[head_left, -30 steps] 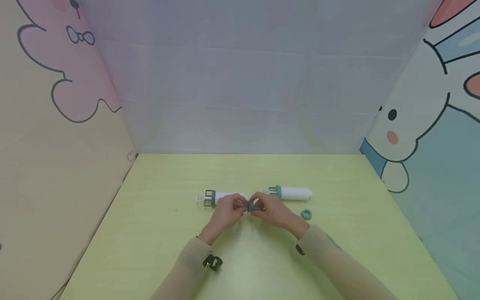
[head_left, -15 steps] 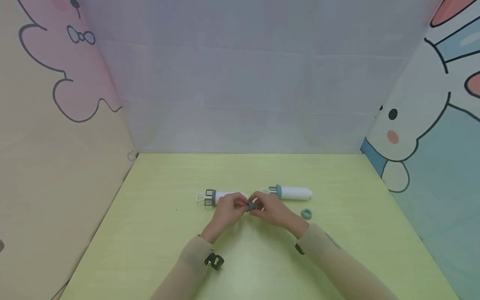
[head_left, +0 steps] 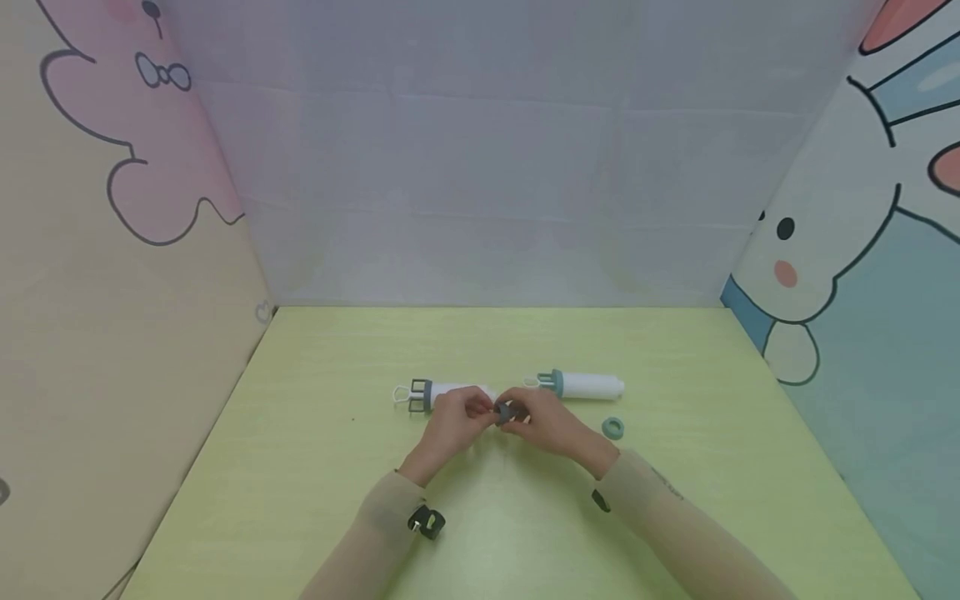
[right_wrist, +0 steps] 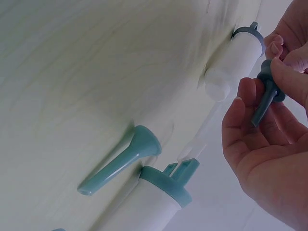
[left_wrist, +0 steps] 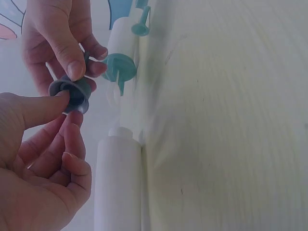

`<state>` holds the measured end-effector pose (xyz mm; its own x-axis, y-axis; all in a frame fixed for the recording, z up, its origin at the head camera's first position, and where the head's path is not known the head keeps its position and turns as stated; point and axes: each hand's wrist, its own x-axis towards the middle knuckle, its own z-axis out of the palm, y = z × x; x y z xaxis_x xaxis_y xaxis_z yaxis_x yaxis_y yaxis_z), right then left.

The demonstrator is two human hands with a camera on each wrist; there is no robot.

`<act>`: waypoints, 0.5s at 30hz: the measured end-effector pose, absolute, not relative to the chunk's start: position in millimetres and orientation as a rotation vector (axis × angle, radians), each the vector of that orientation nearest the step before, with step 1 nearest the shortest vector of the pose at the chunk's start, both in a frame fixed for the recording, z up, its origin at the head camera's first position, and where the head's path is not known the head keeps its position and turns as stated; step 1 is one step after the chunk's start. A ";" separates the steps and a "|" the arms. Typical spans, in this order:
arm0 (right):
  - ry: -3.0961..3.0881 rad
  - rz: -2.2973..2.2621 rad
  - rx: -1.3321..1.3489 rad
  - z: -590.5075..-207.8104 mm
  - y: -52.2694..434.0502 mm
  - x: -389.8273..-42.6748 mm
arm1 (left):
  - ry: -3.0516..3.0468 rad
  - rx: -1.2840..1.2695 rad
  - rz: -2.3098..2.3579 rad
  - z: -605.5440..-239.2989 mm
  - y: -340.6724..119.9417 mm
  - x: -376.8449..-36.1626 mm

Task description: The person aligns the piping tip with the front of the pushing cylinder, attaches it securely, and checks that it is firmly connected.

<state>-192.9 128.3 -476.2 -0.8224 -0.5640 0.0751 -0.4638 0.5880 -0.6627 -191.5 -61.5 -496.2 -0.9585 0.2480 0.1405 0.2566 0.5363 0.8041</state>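
A small dark grey-blue funnel-shaped nozzle (head_left: 504, 412) is held between my two hands over the table. My right hand (head_left: 543, 418) pinches it with thumb and fingers, and its narrow stem (right_wrist: 263, 107) points into the palm side in the right wrist view. From the other side my left hand (head_left: 457, 419) grips the wide end, its thumb tip inside the mouth (left_wrist: 76, 98) and fingertips under the rim. Just behind lies a white syringe-like tube with a grey collar (head_left: 427, 396), partly hidden by the left hand.
A second white tube (head_left: 592, 386) with a teal collar (head_left: 557, 383) and plunger loop lies behind the right hand. Right of that hand is a teal funnel nozzle (head_left: 612, 428), seen whole in the right wrist view. Printed walls border the yellow-green table (head_left: 315, 500).
The grey-blue nozzle has tilted between the fingers, so its stem shows less in the head view. Both hands stay almost in place.
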 end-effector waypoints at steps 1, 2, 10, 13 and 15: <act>2.672 -1.051 -0.876 -476.9 128.4 -193.3 | -2.745 -0.442 -1.417 -496.9 -63.5 -192.4; 2.673 -1.052 -0.882 -477.7 128.6 -193.7 | -2.745 -0.427 -1.390 -497.5 -65.7 -193.5; 2.658 -1.078 -0.832 -480.0 129.2 -194.3 | -2.691 -0.406 -1.254 -490.0 -80.6 -199.3; 2.639 -1.086 -0.809 -479.7 129.6 -194.4 | -2.658 -0.403 -1.101 -488.7 -88.3 -203.5; 2.628 -1.088 -0.787 -479.4 130.1 -194.9 | -2.651 -0.399 -0.942 -488.6 -95.1 -207.4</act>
